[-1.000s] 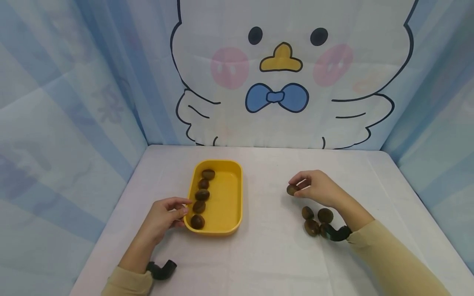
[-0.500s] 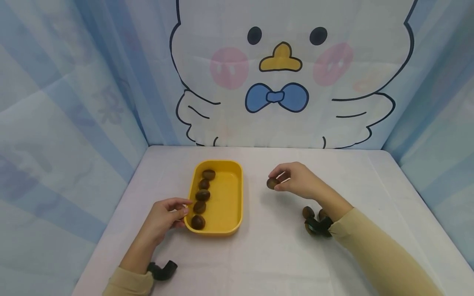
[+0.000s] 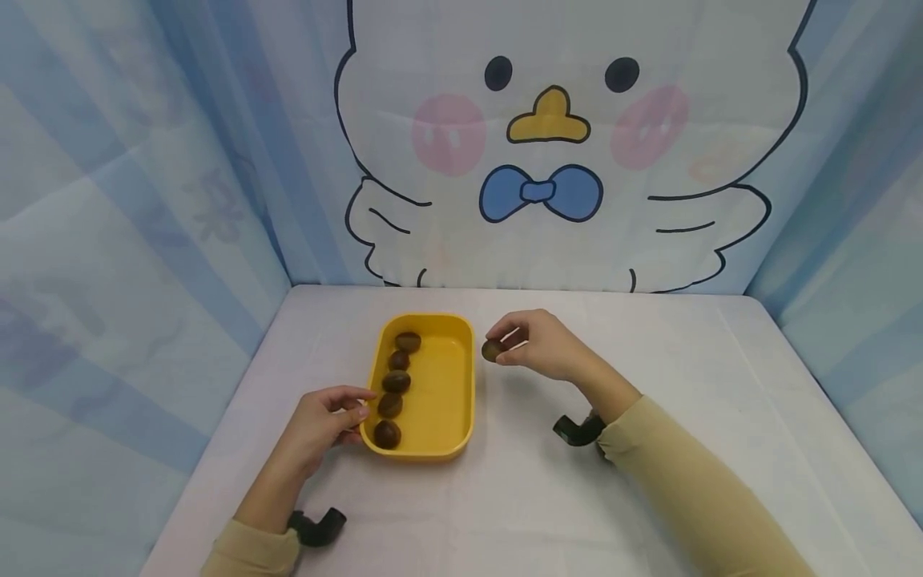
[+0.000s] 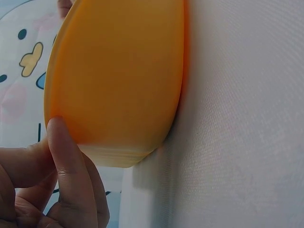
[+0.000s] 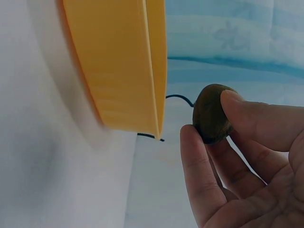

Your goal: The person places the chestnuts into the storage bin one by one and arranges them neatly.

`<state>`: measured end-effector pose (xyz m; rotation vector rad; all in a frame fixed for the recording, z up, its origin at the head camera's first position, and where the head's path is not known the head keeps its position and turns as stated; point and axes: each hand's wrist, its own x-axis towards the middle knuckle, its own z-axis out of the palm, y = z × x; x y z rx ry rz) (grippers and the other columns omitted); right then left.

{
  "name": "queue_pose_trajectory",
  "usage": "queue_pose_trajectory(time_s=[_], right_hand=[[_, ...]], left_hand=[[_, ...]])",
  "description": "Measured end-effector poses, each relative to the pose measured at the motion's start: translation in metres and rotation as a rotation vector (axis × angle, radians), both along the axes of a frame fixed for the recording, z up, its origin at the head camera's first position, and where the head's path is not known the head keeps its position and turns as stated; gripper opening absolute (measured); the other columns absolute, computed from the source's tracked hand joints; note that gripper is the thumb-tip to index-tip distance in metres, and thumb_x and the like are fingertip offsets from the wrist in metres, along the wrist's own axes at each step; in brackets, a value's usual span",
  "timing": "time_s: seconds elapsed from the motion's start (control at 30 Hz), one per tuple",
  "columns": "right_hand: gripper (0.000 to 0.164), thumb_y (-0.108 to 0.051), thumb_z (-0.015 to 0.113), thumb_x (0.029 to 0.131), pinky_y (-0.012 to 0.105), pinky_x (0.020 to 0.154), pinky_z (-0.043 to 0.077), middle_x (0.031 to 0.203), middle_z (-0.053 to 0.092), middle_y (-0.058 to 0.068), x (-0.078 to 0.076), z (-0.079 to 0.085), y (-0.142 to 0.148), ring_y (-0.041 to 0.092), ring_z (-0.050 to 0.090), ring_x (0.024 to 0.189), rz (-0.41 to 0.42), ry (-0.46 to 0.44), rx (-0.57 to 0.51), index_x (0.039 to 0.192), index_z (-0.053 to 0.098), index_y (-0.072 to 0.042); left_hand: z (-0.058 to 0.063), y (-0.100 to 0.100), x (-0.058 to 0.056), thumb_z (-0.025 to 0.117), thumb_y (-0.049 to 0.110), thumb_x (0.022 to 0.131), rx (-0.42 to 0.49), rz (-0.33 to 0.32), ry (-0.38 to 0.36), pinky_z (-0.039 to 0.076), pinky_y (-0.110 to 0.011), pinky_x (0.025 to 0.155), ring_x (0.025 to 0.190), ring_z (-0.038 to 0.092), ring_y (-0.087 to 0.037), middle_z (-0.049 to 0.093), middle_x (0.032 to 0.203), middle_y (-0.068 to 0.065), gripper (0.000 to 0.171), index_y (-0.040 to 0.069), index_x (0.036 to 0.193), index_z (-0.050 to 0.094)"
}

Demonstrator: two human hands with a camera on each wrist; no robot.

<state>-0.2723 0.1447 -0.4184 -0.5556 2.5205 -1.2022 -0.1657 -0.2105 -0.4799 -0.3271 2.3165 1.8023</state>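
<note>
My right hand [image 3: 541, 344] pinches a smooth, dark brown stone [image 5: 209, 114] between thumb and fingertips. In the head view it is held just off the right rim of a yellow tray [image 3: 440, 385]. Inside that tray, several similar brown stones [image 3: 397, 381] form a column along the left side. My left hand [image 3: 324, 421] is at the tray's left edge, gripping the rim with the thumb and fingers; the left wrist view shows a fingertip [image 4: 59, 130] against the outer wall.
Black wrist-worn devices show at the left wrist [image 3: 317, 529] and right wrist [image 3: 577, 430]. The right sleeve [image 3: 692, 481] covers the spot where more stones lay. A printed cloth backdrop [image 3: 534, 248] rises behind the white table [image 3: 505, 513], with cloth walls at both sides.
My right hand has carried the stone leftward, from near the loose stones to beside the tray. Its forearm now hides the loose stones. The left hand and tray have stayed put.
</note>
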Motion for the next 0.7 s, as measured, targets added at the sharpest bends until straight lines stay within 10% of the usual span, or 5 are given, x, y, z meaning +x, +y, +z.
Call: queue_pose_trajectory(time_s=[0.7], right_hand=[[0.028,-0.011,0.083,0.094,0.038,0.099,0.065,0.127,0.074,0.003,-0.015,-0.002,-0.063,0.023,0.072,0.113,-0.018,0.018,-0.076,0.120,0.078,-0.019]], left_hand=[[0.001,0.002,0.002,0.071,0.001,0.100,-0.023,0.005,-0.007,0.064,-0.025,0.064,0.073,0.063,-0.017,0.062,0.093,-0.007,0.030,-0.001,0.130,0.074]])
